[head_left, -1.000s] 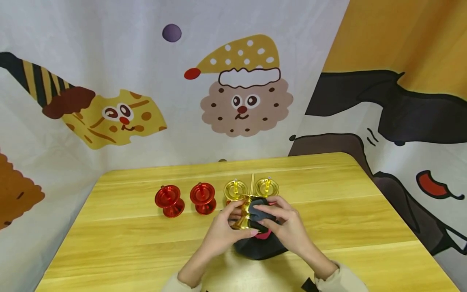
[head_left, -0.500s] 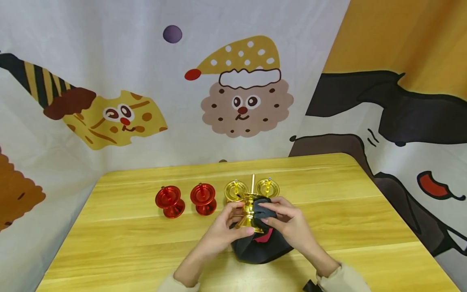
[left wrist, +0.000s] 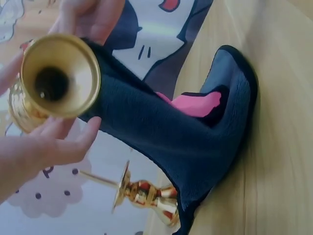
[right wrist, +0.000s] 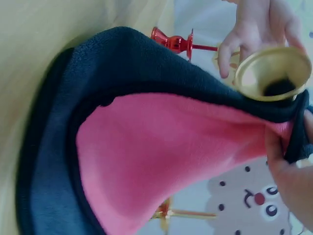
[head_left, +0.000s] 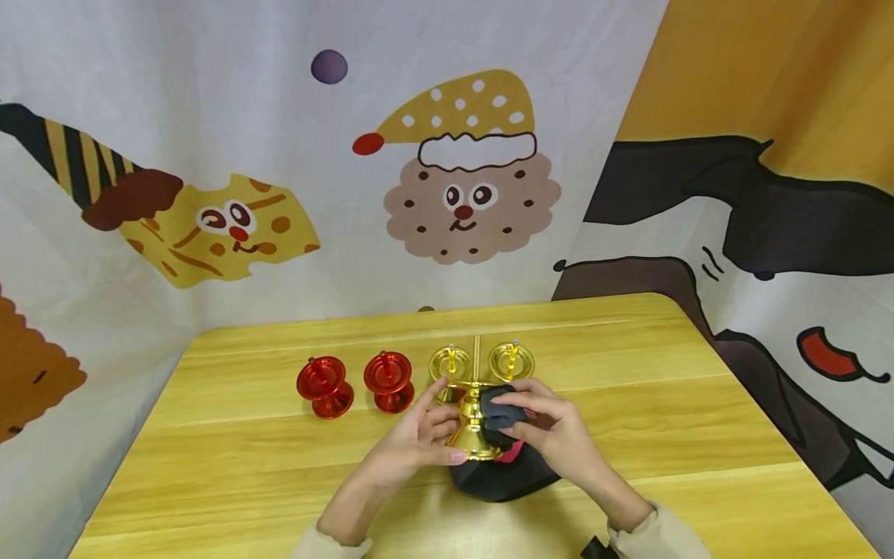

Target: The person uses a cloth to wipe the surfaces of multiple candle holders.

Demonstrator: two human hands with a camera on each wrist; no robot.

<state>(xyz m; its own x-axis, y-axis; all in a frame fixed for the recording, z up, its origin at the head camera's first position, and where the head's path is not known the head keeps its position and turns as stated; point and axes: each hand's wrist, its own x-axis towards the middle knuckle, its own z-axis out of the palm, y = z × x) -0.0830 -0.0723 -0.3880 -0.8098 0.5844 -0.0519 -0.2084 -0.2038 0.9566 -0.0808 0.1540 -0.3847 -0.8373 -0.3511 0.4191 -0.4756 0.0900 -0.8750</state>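
My left hand [head_left: 408,442] holds a shiny gold candlestick [head_left: 472,446], thumb at its flared foot and index finger up by its dish. A thin spike rises from the dish, and the hollow underside of the foot [left wrist: 58,73] faces the left wrist camera. My right hand [head_left: 562,427] pinches a dark grey cloth [head_left: 499,485] with a pink lining [right wrist: 161,152] and presses the bunched part against the candlestick's right side. The rest of the cloth hangs down onto the table. In the right wrist view, the right thumb [right wrist: 276,147] lies on the pink side.
Two red candlesticks [head_left: 330,392] [head_left: 391,384] stand left of the hands on the wooden table [head_left: 209,466]. Two gold candlesticks [head_left: 447,361] [head_left: 513,361] stand just behind the hands. A small black object [head_left: 597,548] lies by the right sleeve. A printed curtain [head_left: 279,116] hangs behind.
The gold candlestick has turned in the left hand and come slightly down and left. The left index finger has straightened toward the dish. The right hand keeps the cloth against it.
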